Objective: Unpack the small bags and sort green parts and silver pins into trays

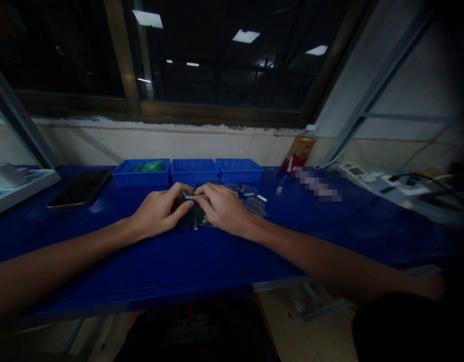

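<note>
My left hand pinches a small, flat, light-coloured piece between thumb and fingers, above the blue table. My right hand meets it from the other side, its thumb and fingertips closed at the piece's right end. Whether the right fingers hold a separate tiny part cannot be made out. Under and behind both hands lies a loose pile of small parts, some metallic, some looking like clear plastic. A small metal-looking part shows between the hands, below the fingertips. My right hand hides part of the pile.
Three blue bins stand in a row behind the hands; the left one contains green material. A phone lies on the left. At the back right stands a drink bottle. Power strips and cables occupy the right side.
</note>
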The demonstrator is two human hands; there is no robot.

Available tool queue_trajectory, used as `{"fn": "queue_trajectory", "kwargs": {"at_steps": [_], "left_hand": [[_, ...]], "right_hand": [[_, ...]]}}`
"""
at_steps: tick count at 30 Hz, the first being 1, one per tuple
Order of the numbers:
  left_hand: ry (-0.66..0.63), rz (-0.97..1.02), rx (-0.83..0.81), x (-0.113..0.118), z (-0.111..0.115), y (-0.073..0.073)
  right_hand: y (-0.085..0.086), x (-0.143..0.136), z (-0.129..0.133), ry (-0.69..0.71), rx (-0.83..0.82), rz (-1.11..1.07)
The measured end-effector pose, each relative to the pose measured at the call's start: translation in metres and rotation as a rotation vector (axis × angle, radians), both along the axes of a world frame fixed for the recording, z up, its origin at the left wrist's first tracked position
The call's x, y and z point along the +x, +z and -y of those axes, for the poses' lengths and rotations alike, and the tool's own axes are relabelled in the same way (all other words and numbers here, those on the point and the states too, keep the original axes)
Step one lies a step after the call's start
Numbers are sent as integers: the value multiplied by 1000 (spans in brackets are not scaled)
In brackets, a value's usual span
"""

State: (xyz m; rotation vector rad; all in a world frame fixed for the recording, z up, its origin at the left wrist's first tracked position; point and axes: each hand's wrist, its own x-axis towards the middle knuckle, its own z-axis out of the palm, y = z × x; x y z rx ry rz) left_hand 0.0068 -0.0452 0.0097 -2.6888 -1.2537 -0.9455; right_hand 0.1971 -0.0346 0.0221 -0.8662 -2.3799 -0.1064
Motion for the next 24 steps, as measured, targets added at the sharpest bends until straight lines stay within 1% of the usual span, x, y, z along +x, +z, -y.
{"fn": "queue_trajectory", "kwargs": {"at_steps": [2,5,9,11,14,18,24], "left_hand": [[-8,-7,11,0,0,-1],[6,-9,56,0,-1,-2],[25,13,100,-1,-2,-3],[34,23,107,-1,-1,-3],[34,24,116,-1,-1,-2],[19,18,105,0,-1,-1],[-14,35,28,0,1,0]], "right_hand": [[-1,0,-2,-10,-13,8],[-1,0,-2,15,-40,10],[1,1,1,40,-71,-42],[2,1,3,41,-57,-46],[2,0,7,52,3,5],[2,-1,9,23,61,72],[4,-1,7,-21,25,73]]}}
